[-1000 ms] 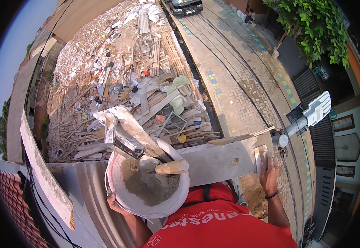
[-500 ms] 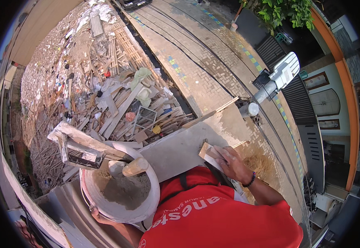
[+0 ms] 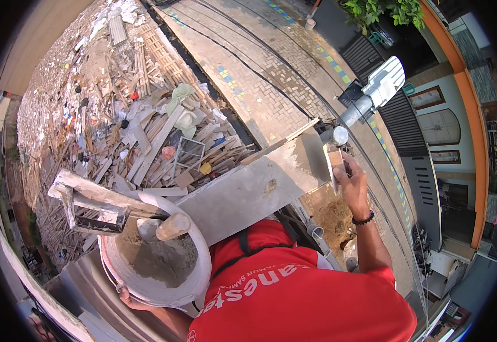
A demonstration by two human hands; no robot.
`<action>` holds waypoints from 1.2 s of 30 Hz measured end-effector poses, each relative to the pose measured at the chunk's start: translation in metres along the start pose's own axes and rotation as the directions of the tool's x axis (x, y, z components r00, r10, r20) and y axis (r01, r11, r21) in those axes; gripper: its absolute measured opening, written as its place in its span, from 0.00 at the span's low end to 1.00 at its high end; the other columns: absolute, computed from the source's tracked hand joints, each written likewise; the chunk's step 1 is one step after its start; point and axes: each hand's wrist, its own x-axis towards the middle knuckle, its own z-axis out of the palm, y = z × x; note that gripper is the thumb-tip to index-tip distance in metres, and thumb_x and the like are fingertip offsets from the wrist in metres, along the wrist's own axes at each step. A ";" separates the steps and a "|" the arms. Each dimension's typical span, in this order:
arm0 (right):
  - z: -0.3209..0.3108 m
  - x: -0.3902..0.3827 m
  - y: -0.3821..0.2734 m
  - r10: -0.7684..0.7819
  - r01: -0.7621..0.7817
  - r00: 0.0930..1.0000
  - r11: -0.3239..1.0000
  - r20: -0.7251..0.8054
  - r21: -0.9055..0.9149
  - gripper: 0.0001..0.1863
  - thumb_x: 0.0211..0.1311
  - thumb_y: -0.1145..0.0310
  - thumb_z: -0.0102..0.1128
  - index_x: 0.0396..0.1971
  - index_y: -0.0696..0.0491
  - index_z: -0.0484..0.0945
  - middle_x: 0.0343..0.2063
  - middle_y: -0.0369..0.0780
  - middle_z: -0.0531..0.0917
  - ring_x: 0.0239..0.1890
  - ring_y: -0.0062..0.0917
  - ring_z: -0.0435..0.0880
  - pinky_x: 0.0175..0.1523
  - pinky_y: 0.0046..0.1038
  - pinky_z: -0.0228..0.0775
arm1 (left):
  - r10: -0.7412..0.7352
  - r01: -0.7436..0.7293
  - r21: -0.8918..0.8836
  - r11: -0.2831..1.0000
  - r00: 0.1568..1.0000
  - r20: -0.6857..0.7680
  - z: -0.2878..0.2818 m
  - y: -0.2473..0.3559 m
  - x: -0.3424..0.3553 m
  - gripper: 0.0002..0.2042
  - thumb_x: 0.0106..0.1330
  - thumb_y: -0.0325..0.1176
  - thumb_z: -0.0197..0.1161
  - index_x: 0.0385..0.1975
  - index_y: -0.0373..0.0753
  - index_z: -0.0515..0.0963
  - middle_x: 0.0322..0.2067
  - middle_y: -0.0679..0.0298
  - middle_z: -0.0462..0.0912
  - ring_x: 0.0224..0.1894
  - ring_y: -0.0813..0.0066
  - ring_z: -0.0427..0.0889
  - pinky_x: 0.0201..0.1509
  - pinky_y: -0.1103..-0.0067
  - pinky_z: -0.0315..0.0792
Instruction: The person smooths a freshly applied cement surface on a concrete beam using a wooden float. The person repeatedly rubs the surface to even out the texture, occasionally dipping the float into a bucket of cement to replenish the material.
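Observation:
My right hand (image 3: 353, 183) is closed around a small flat wooden float (image 3: 333, 162), held on edge by the far right end of the wall top (image 3: 231, 199). That surface is smooth grey plaster with a rough tan patch. At lower left, my left hand (image 3: 133, 297) grips the side of a white bucket (image 3: 203, 256) of grey mortar (image 3: 168, 265). A trowel's wooden handle (image 3: 173, 226) sticks up out of the bucket. Across its rim lies a long mortar-stained wooden tool (image 3: 103, 196) with a boxy frame at one end.
A wooden strip (image 3: 282, 141) runs along the wall top's far edge. A street lamp (image 3: 382, 85) and overhead cables (image 3: 300, 71) are close by on the right. Scrap timber (image 3: 157, 148) lies far below at left, beside a paved lane (image 3: 248, 62).
My right hand has moved the float right and away from me along the wall top, tipping it on edge. A tan patch on the plaster now shows. My left hand still holds the bucket.

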 end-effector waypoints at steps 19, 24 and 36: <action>0.030 0.017 -0.017 -0.325 0.277 0.946 0.809 -0.002 -0.519 0.24 0.62 0.75 0.57 0.59 0.58 0.71 0.43 0.52 0.78 0.46 0.48 0.77 0.52 0.43 0.70 | -0.073 0.076 -0.039 0.996 0.994 0.085 -0.021 -0.001 0.011 0.29 0.56 0.46 0.60 0.51 0.27 0.75 0.51 0.50 0.77 0.51 0.55 0.76 0.53 0.61 0.68; 0.053 -0.014 -0.023 -0.317 0.403 0.913 0.799 0.256 -0.447 0.24 0.61 0.74 0.59 0.59 0.57 0.73 0.43 0.51 0.79 0.47 0.46 0.77 0.53 0.42 0.71 | -0.058 0.058 -0.029 0.998 0.998 0.024 -0.017 -0.005 0.012 0.30 0.57 0.49 0.57 0.52 0.28 0.73 0.51 0.50 0.75 0.51 0.57 0.75 0.51 0.63 0.69; 0.046 0.018 -0.016 -0.416 0.410 0.902 0.747 0.112 -0.523 0.23 0.60 0.75 0.59 0.57 0.59 0.73 0.44 0.52 0.79 0.47 0.49 0.76 0.53 0.44 0.71 | -0.044 0.044 0.003 0.999 0.995 0.088 -0.029 -0.006 0.018 0.32 0.57 0.49 0.59 0.55 0.27 0.71 0.54 0.48 0.72 0.55 0.54 0.73 0.56 0.62 0.68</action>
